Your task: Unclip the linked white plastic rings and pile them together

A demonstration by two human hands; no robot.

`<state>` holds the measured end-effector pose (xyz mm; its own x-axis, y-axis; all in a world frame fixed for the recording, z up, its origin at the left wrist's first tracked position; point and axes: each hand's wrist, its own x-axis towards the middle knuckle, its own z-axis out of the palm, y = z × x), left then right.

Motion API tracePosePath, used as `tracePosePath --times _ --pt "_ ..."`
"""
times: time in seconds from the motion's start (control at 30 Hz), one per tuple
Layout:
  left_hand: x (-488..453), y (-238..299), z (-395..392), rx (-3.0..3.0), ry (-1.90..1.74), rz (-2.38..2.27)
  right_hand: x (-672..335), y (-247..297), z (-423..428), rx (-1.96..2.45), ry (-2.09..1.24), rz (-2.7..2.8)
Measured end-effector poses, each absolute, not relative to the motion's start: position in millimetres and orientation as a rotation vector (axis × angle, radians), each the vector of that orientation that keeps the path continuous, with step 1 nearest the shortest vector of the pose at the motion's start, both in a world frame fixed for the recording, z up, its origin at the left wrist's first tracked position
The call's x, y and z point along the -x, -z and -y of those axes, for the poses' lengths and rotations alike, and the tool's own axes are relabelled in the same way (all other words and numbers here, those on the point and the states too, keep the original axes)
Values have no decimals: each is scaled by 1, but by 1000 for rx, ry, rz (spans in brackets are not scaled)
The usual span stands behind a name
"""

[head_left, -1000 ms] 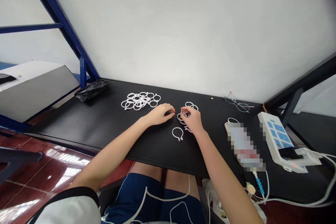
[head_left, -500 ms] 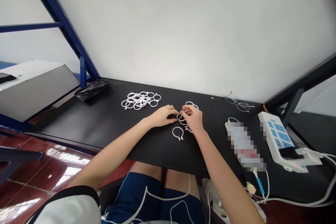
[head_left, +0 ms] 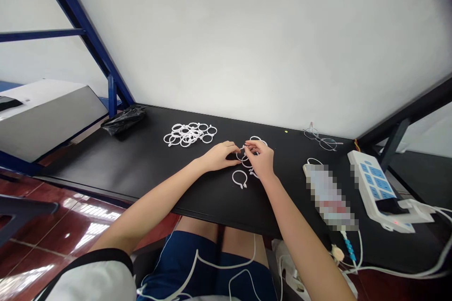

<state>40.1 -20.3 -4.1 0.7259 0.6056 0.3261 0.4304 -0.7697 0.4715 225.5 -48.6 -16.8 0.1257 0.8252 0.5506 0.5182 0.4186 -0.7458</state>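
Note:
Between my two hands is a white ring [head_left: 238,156] with small knobs at its opening. My left hand [head_left: 221,156] pinches it from the left, thumb and fingers at its rim. From the right, my right hand [head_left: 261,159] holds its upper edge with thumb and forefinger. Other white rings lie under and behind my right hand, partly hidden, one of them showing beyond my fingers [head_left: 255,138]. A single open ring [head_left: 239,178] rests on the black table [head_left: 155,164] just nearer to me. Farther left lies a pile of white rings [head_left: 190,134].
A crumpled black plastic bag [head_left: 123,121] is at the table's far left. To the right are eyeglasses [head_left: 328,143], a blurred phone [head_left: 330,197] on a charging cable, and a white power strip [head_left: 376,186]. Blue metal frame bars [head_left: 84,33] slope at the left.
The ring between my hands has shifted and turned slightly to the left. My right fingers have drawn closer together around its edge. The other rings have not moved.

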Motion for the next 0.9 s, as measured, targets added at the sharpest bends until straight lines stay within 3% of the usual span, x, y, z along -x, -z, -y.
tracePosePath --times 0.43,0.9 --pt "-36 5 16 -2504 -1105 -819 -222 12 52 1169 -424 1462" --pt "-38 -4 17 -2234 -1240 -831 -222 8 50 1098 -853 1308"
